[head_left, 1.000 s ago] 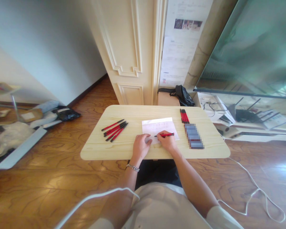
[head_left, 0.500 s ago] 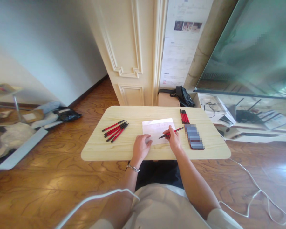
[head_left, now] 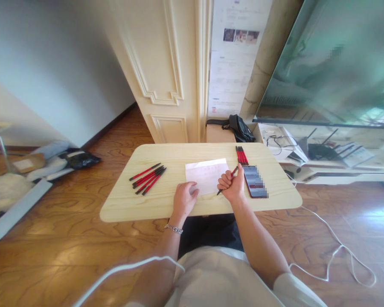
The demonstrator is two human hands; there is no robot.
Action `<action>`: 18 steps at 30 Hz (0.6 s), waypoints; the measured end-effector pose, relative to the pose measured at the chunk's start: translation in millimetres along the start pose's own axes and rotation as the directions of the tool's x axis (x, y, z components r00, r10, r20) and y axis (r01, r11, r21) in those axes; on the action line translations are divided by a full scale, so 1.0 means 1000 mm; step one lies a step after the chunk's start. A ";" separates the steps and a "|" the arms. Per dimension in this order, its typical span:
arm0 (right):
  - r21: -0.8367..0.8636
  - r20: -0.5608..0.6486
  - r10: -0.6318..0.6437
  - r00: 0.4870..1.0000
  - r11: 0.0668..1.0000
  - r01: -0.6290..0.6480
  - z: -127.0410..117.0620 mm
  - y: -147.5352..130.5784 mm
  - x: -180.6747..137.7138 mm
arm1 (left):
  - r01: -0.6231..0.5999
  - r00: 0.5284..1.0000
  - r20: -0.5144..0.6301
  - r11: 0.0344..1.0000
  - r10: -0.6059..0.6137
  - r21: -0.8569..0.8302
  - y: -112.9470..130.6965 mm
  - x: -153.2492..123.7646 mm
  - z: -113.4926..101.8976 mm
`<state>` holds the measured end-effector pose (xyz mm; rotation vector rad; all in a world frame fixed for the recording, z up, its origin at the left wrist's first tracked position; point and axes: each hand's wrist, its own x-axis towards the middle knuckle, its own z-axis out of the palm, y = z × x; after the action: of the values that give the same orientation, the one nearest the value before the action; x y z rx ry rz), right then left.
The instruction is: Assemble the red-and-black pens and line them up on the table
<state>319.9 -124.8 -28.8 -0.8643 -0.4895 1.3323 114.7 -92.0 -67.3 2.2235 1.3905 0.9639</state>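
My right hand (head_left: pixel 232 185) is closed in a fist round a red and black pen (head_left: pixel 233 172), held tilted just above the right edge of a white sheet of paper (head_left: pixel 205 175). My left hand (head_left: pixel 184 198) rests with its fingers on the paper's near left corner, holding nothing. A few matching red pens (head_left: pixel 241 154) lie in a tight row right behind my right hand. A loose bunch of several red pens (head_left: pixel 148 175) lies on the left part of the pale wooden table (head_left: pixel 137 204). A dark phone (head_left: pixel 255 181) lies just right of my right hand.
A cream panelled door and a poster stand behind the table, with a black bag (head_left: pixel 238 126) on a box at its far edge. A low shelf with routers (head_left: pixel 320 151) and cables is at right. A white cable (head_left: pixel 333 247) trails over the wooden floor. Clutter lies at left.
My right hand lifted the pen off the paper, moved right and turned it up into a fist grip. My left hand stayed on the paper. The view shifted slightly left.
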 end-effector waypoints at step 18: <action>0.163 -0.082 -0.164 0.983 0.971 0.175 0.006 -0.006 0.001 | 0.007 0.999 -0.038 0.999 -0.009 -0.049 0.010 0.001 -0.014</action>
<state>319.7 -122.3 -20.5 -0.7078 -0.3817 1.1655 112.1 -96.7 -50.9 2.1730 1.3758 1.0323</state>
